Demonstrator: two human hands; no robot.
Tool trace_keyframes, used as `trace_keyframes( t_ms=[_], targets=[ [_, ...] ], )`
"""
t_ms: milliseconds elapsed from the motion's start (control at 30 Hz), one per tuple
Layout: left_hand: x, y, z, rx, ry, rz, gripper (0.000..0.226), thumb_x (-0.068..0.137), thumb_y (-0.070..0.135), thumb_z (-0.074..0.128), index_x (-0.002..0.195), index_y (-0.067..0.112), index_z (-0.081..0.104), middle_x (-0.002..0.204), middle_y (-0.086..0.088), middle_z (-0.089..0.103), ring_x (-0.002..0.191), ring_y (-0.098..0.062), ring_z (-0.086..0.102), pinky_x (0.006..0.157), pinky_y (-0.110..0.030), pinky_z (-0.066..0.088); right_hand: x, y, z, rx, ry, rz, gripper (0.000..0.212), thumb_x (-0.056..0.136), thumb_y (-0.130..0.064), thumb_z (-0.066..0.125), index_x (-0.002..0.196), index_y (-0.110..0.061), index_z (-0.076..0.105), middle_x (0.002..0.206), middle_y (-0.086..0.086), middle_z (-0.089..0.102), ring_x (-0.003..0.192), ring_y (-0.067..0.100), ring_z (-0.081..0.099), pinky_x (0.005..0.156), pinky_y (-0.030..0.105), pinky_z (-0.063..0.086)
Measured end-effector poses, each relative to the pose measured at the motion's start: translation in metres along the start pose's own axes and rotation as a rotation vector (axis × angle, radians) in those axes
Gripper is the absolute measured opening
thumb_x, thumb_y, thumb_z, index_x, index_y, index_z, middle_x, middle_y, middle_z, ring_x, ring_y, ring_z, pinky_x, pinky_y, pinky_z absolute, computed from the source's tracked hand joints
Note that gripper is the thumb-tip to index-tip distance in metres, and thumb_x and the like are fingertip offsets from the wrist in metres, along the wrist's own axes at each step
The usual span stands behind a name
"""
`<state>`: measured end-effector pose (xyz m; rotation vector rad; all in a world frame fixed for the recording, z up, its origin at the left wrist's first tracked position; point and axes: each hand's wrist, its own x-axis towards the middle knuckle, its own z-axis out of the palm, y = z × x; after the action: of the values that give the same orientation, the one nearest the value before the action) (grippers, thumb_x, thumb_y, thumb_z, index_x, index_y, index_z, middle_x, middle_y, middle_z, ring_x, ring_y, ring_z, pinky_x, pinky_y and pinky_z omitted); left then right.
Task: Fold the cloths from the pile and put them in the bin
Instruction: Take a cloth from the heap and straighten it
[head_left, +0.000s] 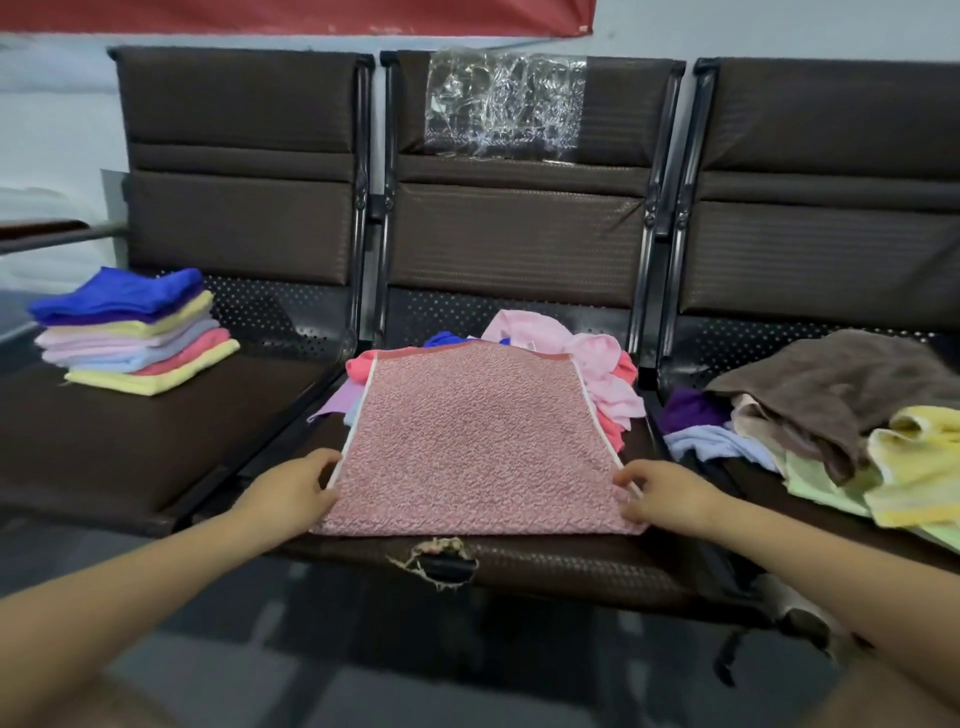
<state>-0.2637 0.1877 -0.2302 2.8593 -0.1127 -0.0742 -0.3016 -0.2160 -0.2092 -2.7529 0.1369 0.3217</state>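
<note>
1. At the front of the middle seat (519, 564), the left hand (291, 491) and right hand (667, 496) each pinch a near corner of the pink towel (478, 441).
2. It lies flat on the seat, its far edge over loose cloths (602, 374).
3. To fold well, probably lift both corners together and match them to the far edge.
4. Folded cloths (135, 332) sit stacked on the left seat; an unfolded pile (841, 410) on the right. No bin is visible.
</note>
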Motion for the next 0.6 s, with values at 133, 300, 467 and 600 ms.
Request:
trace_keyframes(
  t_ms=[133, 300, 467, 600],
  targets=[
    [-0.005, 0.001, 0.003, 0.094, 0.115, 0.148, 0.043, 0.093, 0.030, 0.053, 0.135, 0.024, 0.046, 0.096, 0.002, 0.062, 0.089, -0.019, 0.062, 0.067, -0.030, 0.041, 0.000, -0.007, 0.004, -0.392, 0.202, -0.098, 0.051, 0.083, -0.035, 0.060, 0.132, -0.023, 0.049, 0.122, 0.003, 0.060, 0.114, 0.022, 0.055, 0.087, 0.031, 0.045],
    [-0.001, 0.020, 0.004, 0.017, 0.127, 0.383, 0.035, 0.085, 0.050, 0.058, 0.112, 0.030, 0.063, 0.082, 0.016, 0.051, 0.080, -0.001, 0.053, 0.071, -0.022, 0.042, 0.003, -0.038, 0.017, -0.107, 0.081, -0.590, 0.045, 0.080, -0.054, 0.063, 0.117, -0.028, 0.062, 0.103, -0.010, 0.056, 0.100, 0.004, 0.048, 0.094, 0.027, 0.042],
    [-0.007, 0.059, 0.012, -0.033, -0.021, 0.575, 0.071, 0.065, 0.089, 0.036, 0.097, 0.034, 0.067, 0.085, 0.015, 0.060, 0.085, 0.000, 0.053, 0.078, -0.023, 0.043, 0.012, -0.062, 0.036, -0.166, 0.028, -0.842, 0.027, 0.087, -0.044, 0.058, 0.105, -0.026, 0.068, 0.101, -0.007, 0.061, 0.097, 0.007, 0.053, 0.084, 0.023, 0.043],
    [-0.007, 0.085, 0.019, 0.146, 0.060, 0.646, 0.053, 0.072, 0.072, 0.040, 0.102, 0.032, 0.057, 0.099, 0.013, 0.055, 0.097, -0.009, 0.050, 0.079, -0.026, 0.031, 0.021, -0.079, 0.036, -0.093, 0.162, -0.801, 0.020, 0.087, -0.033, 0.045, 0.091, -0.019, 0.059, 0.087, -0.003, 0.063, 0.082, 0.017, 0.056, 0.073, 0.033, 0.043]
  ],
)
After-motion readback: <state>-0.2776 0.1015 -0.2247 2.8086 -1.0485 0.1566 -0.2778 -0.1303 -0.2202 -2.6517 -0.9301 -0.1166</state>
